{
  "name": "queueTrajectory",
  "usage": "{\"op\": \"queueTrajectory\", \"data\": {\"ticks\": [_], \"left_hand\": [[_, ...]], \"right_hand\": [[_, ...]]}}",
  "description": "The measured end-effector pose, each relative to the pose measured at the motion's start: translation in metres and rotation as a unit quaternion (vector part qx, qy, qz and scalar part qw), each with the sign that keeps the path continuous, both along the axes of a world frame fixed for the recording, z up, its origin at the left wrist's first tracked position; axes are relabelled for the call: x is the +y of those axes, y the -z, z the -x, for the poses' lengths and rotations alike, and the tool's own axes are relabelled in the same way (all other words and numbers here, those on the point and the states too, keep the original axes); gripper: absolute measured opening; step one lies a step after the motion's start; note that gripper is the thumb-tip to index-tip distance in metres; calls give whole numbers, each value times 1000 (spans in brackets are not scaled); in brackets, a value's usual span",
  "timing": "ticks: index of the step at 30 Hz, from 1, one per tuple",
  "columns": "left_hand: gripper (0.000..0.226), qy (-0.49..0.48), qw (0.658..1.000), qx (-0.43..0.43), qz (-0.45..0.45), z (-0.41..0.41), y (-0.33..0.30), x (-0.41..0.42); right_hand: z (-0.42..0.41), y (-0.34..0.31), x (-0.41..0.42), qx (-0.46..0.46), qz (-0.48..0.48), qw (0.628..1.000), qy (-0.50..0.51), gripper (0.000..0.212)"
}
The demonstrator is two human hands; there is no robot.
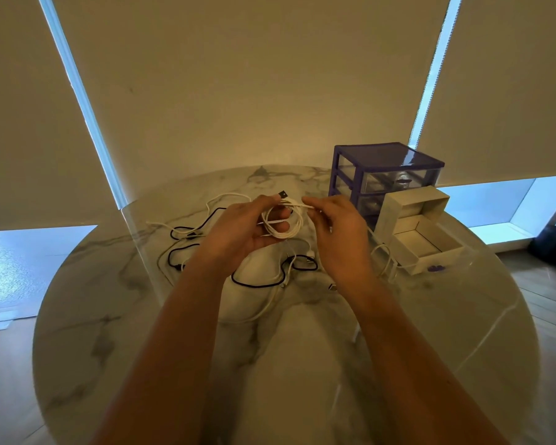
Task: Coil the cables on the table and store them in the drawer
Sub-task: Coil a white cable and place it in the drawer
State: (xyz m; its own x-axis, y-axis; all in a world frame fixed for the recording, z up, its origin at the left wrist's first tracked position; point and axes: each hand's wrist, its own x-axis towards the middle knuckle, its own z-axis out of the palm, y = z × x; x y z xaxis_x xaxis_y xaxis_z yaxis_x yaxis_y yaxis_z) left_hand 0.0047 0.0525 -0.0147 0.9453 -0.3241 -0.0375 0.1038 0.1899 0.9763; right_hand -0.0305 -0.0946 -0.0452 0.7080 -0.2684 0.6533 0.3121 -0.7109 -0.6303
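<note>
Marble table [302, 364]; purple drawer unit [382, 178] at 1 o'clock, white drawer [427, 242] pulled open beside it. Loose black cable [257, 282] centre. Left hand [247, 226] grips coiled white cable [283, 220]; right hand [337, 229] pinches its free end.

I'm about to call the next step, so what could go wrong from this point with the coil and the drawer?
1. The white coil is only looped in the left hand, with its tail pinched by the right hand; loosening either grip could let it spring open.
2. The black cable and other white cables lie tangled beneath on the table; a trailing end might snag them.
3. The open drawer sits near the table's edge and may get pushed.
</note>
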Motion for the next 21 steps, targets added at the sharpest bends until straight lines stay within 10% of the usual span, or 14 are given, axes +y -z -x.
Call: {"op": "queueTrajectory", "data": {"ticks": [13,21], "left_hand": [[24,26,1000,2,12,-1,-1,2],[17,30,999,-23,-37,1,1,6]], "right_hand": [[0,1,-6,158,-19,987,-1,25],[1,-8,-6,72,-278,955,-69,16]]}}
